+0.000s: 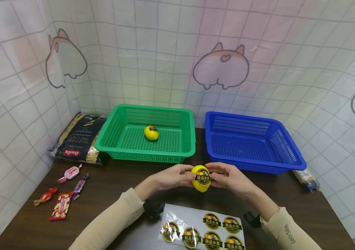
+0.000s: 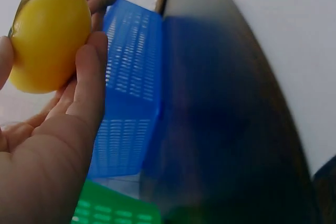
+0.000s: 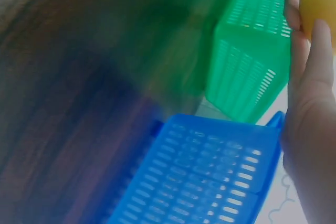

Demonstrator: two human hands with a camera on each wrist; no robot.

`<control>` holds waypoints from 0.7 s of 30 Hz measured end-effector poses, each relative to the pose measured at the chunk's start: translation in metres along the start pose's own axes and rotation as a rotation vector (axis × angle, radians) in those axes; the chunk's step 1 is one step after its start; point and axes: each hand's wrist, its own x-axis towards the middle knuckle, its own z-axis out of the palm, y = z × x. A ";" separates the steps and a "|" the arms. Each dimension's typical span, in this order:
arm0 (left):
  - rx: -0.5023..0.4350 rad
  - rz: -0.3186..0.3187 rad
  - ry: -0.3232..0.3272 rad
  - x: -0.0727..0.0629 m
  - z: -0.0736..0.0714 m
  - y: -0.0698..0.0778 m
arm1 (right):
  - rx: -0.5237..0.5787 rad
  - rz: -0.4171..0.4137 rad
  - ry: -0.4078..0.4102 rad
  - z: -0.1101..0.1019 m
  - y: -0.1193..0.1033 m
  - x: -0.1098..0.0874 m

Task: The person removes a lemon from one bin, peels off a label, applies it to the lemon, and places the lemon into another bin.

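Between both hands, above the table in front of the baskets, is a yellow lemon [image 1: 200, 186] with a round black-and-gold sticker [image 1: 203, 177] facing the head camera. My left hand [image 1: 175, 177] pinches it from the left, thumb and fingers on its side. From the right, my right hand [image 1: 232, 178] holds it too, its thumb by the sticker's edge. In the left wrist view the lemon [image 2: 51, 40] shows its plain side. Below the hands lies a white sheet [image 1: 177, 211] bearing several more round stickers [image 1: 212, 221].
A green basket [image 1: 152, 154] at the back holds another stickered lemon [image 1: 151, 133]. Right of it stands a blue basket [image 1: 255, 166], with a wrapped packet [image 1: 306, 178] beside it. A pasta bag [image 1: 82, 139] and several wrapped candies [image 1: 62, 205] lie at left.
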 end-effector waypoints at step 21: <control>-0.016 0.158 0.132 -0.041 -0.018 0.054 | -0.068 0.043 0.081 0.012 -0.016 0.013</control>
